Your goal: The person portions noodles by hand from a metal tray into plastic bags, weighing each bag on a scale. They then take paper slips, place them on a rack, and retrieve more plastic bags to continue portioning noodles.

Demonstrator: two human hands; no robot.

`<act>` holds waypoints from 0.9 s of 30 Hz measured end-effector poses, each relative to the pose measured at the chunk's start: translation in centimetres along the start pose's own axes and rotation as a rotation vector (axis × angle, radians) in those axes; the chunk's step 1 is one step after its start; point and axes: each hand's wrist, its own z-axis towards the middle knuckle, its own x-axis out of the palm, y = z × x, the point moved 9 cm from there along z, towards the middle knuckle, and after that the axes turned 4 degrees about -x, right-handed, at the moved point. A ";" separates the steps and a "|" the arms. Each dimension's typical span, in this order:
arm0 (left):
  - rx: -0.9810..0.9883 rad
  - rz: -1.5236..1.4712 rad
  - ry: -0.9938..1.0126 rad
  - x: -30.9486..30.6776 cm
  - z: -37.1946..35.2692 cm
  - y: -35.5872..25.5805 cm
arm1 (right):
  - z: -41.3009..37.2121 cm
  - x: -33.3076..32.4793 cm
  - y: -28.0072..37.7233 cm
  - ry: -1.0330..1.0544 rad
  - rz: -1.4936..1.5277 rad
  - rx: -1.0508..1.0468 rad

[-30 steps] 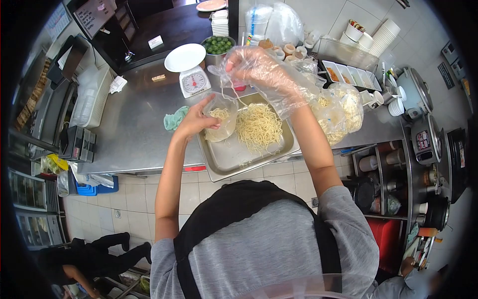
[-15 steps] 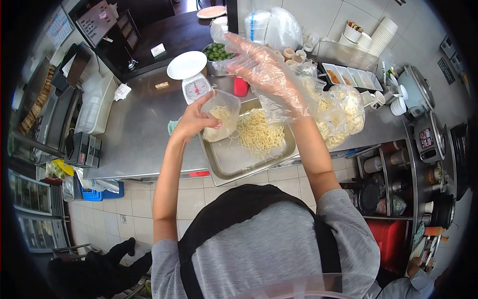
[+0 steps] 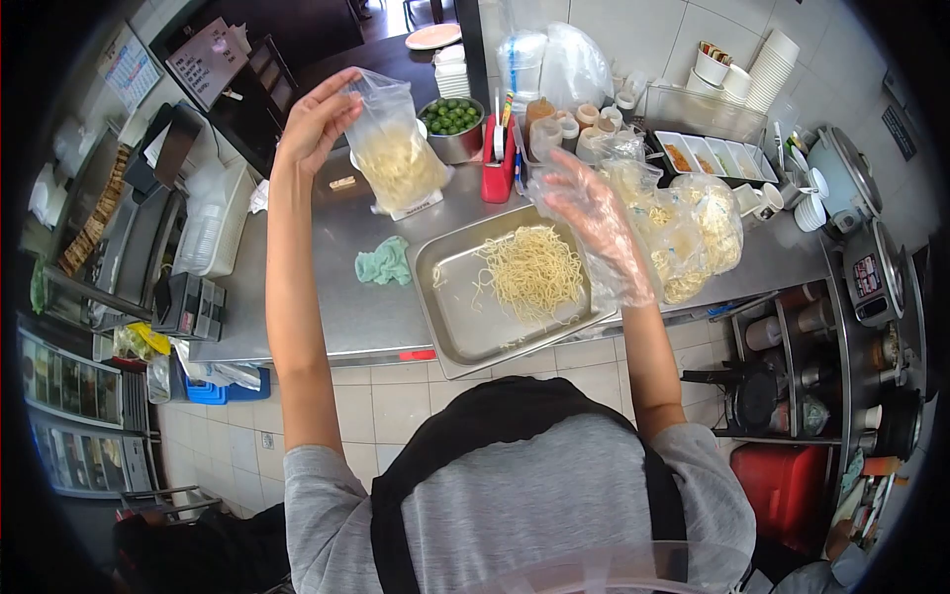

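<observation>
Working kitchen of a small eatery.
A steel counter [image 3: 297,287] against a tiled wall carries a metal tray [image 3: 465,342] of noodles [image 3: 529,272], a bowl of limes [image 3: 453,117] and sauce tubs [image 3: 708,153]; rice cookers [image 3: 841,178] and stacked white bowls [image 3: 767,69] crowd its right end.

Noodle bag [image 3: 398,158] in raised left hand [image 3: 319,119]

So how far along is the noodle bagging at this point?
Done: several filled bags are piled on the counter right of the tray. In hand: the left hand pinches a bag of noodles by its top, raised above the counter; the gloved right hand hovers open over the tray's right edge. Left: a heap of loose noodles lies in the tray, not yet bagged.
</observation>
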 end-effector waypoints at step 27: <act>0.251 0.866 -0.285 0.5 2.9 11.8 | -9.0 -4.2 -4.4 -0.246 0.201 0.241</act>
